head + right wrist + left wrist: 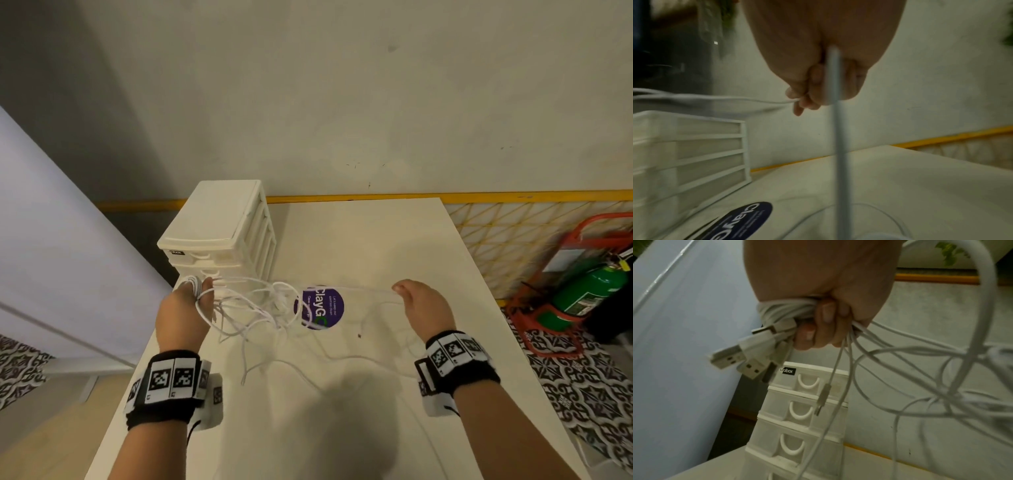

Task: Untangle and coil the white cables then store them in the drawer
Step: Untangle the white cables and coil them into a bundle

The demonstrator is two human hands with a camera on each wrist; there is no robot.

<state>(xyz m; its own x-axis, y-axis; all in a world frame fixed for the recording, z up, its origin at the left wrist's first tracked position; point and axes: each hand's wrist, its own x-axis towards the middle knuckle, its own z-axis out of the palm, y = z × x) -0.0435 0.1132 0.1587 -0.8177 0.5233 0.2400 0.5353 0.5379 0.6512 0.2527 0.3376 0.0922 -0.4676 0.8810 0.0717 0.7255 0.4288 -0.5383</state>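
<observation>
both hands hold white cables above a table, beside a drawer unit.

head view: the left hand (183, 308) grips a bundle of the white cables (260, 305) just in front of the white drawer unit (219, 233); loose loops sag onto the table (376, 246) over a purple sticker (320, 306), and the right hand (419, 305) pinches one strand stretched across. left wrist view: fingers (818, 331) curl tight round the bundle, usb plugs (740, 356) sticking out, drawers all closed. right wrist view, blurred: fingertips (797, 97) pinch a single strand (715, 98) running left.
</observation>
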